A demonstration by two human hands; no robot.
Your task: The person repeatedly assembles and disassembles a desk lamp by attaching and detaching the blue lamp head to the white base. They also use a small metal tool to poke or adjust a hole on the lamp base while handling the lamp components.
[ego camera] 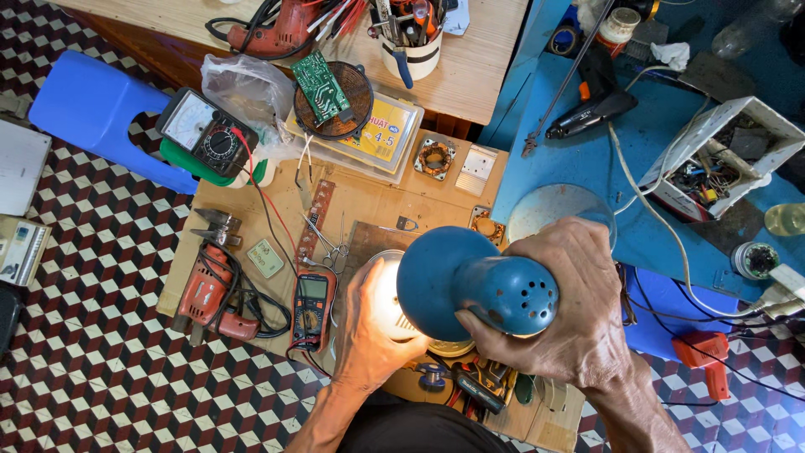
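Head view: right hand (579, 302) fingers wrapped round blue lamp housing (470, 281), held above the surface (369, 197); left hand (373, 323) fingers cupped on the lit bulb (392, 306). Risks: burn from hot glass; housing slipping onto the multimeter (313, 306).
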